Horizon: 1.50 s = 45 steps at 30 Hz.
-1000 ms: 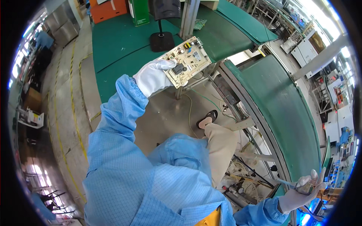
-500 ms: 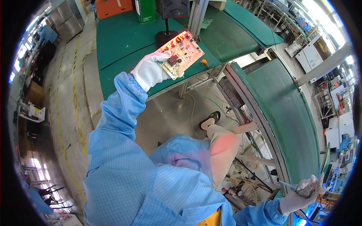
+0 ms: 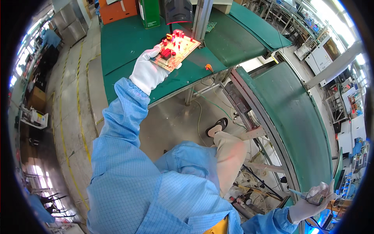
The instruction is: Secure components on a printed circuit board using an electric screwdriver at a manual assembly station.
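My left hand (image 3: 149, 73), in a white glove, is closed on the near left edge of a circuit board (image 3: 182, 54). The board is tilted above the green table, its component side up, and bright red light falls on its parts. Just beyond it stands a black scanner-like device (image 3: 179, 11) on a stand, apart from the board. Far to the right, my gloved right hand (image 3: 306, 209) is closed around a crumpled, partly clear object (image 3: 317, 193) that I cannot identify. A thin pale-blue stick (image 3: 297, 191) juts out beside it.
The green-topped table (image 3: 120, 46) carries a green box (image 3: 150, 15) and an orange bin (image 3: 117, 12) at the back. An orange-tipped cable (image 3: 209, 67) lies at its right edge. A metal post (image 3: 202, 19) rises behind the board. A curved green conveyor (image 3: 292, 105) runs along the right.
My left hand has raised the circuit board slightly up and left, tilting it flatter beneath the black device. The red light on its components is stronger. My right hand has hardly moved.
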Tool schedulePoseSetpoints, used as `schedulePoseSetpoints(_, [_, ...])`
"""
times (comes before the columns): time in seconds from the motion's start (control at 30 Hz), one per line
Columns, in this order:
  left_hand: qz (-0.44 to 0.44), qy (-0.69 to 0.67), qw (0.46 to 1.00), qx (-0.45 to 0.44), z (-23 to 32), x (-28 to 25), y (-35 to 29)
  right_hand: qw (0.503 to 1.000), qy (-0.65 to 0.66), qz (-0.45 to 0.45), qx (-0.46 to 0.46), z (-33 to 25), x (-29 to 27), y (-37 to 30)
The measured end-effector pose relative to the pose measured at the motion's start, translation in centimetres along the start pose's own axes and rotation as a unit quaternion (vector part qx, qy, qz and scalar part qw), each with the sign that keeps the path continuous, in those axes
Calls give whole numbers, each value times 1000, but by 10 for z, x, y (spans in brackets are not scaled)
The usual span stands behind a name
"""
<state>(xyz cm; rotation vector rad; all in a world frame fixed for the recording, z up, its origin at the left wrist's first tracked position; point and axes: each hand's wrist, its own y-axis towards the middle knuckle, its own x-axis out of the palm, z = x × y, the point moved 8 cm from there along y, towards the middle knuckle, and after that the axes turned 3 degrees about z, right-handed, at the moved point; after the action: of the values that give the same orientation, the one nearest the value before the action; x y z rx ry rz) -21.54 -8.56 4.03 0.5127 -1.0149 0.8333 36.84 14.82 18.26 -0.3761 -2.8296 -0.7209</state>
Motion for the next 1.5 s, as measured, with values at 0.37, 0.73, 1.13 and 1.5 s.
schedulePoseSetpoints(0.37, [-156, 69, 961, -219, -121, 88, -42, 994, 38, -100, -24, -11, 23, -7])
schedulePoseSetpoints(0.73, [-277, 17, 830, -483, -285, 167, -132, 994, 40, -100, -1, -14, 34, -13])
schedulePoseSetpoints(1.13, [-374, 155, 789, -462, -364, 170, -186, 996, 76, -47, 22, -7, 37, -15])
schedulePoseSetpoints(1.5, [-246, 63, 756, -603, -347, 186, -219, 988, 114, -98, -22, -1, 41, -7])
